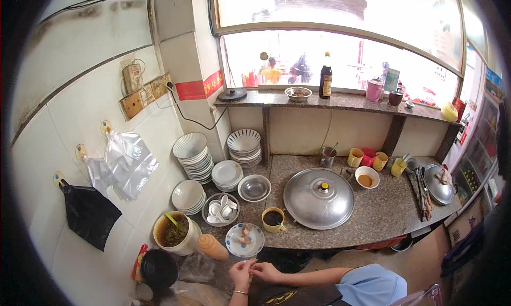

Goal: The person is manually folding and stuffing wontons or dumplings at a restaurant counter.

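My left hand (pixel 240 275), with a bracelet at the wrist, and my right hand (pixel 266 271) meet at the counter's near edge. Their fingertips pinch a small brownish piece of food (pixel 253 261), mostly hidden by the fingers. Just beyond them lies a blue-patterned white plate (pixel 235 248) with some brownish pieces on it. An orange squeeze bottle (pixel 212 247) leans to the left of the plate. Behind the plate are a yellow mug of dark liquid (pixel 273 218) and a metal bowl of white spoons (pixel 220 210).
A large metal lid (pixel 307 202) covers mid-counter. Stacked bowls (pixel 191 150) and plates (pixel 226 173) stand back left, with a tub of dark sauce and greens (pixel 187 240) nearer. Cups (pixel 355 157), a sauce bowl (pixel 367 177), tongs (pixel 420 190) and a smaller lid (pixel 438 186) are at right.
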Demonstrator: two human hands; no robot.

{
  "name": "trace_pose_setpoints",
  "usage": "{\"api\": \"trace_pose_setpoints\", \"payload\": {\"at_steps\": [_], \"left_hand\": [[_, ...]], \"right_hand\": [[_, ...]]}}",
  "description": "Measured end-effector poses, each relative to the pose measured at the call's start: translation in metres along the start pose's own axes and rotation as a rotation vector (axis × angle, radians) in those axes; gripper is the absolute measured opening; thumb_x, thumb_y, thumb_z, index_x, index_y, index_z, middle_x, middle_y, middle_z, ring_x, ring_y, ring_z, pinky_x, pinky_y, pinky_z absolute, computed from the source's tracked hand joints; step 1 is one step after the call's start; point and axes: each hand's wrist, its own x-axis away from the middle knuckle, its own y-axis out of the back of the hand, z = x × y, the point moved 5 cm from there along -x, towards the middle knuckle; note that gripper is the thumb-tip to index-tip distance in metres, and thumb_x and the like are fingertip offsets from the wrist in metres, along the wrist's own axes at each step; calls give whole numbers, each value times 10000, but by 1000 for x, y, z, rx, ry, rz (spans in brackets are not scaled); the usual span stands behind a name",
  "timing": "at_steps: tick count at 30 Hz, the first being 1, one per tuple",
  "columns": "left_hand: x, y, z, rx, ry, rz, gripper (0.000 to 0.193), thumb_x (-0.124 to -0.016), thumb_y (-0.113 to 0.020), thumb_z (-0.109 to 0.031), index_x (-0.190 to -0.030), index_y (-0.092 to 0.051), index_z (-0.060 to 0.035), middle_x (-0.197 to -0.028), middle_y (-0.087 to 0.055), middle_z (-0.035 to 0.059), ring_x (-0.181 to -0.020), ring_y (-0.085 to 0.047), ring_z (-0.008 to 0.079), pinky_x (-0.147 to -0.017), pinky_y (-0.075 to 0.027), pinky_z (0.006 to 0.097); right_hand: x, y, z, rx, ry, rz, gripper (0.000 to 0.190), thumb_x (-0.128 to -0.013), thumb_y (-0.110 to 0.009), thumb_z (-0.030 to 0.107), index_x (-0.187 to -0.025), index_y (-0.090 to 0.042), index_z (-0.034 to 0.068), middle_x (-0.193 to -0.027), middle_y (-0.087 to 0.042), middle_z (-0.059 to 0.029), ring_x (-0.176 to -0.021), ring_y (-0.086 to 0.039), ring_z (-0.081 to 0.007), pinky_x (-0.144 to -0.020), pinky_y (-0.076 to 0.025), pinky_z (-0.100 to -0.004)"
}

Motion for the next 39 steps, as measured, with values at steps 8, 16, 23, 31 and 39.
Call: {"api": "trace_pose_setpoints", "payload": {"at_steps": [8,16,23,31,39], "left_hand": [[6,9,-22,-591,-459,247,141,-750,-646,-120,-805,-625,9,-691,-587,73,-594,-572,141,-547,-460,260],[29,-7,-69,-623,-551,401,149,-728,-666,-106,-822,-627,2,-751,-582,85,-674,-582,143,-615,-474,258],[24,-1,-62,-454,-274,375,149,-717,-659,-80,-839,-635,3,-718,-624,72,-638,-582,114,-608,-472,237],[30,-5,-72,-565,-497,209,106,-737,-606,-65,-813,-595,7,-653,-612,56,-605,-578,96,-562,-468,251],[39,-5,-80,-337,-410,279,88,-769,-559,1,-852,-583,21,-752,-619,58,-695,-596,112,-634,-483,249]], "right_hand": [[12,32,59,539,630,-38,154,-782,-571,180,-872,-590,57,-781,-559,-119,-747,-561,-312,-647,-456,-394],[11,39,74,474,726,-30,153,-793,-575,167,-904,-592,63,-801,-571,-112,-752,-568,-300,-666,-451,-379],[12,40,79,456,637,21,170,-813,-558,177,-897,-590,33,-801,-555,-127,-767,-563,-306,-670,-449,-376],[0,36,59,81,347,119,204,-838,-565,200,-919,-614,19,-835,-603,-74,-756,-556,-117,-686,-447,-270],[7,38,85,244,396,33,184,-817,-592,188,-875,-611,14,-731,-624,-70,-680,-579,-141,-640,-454,-285]]}}
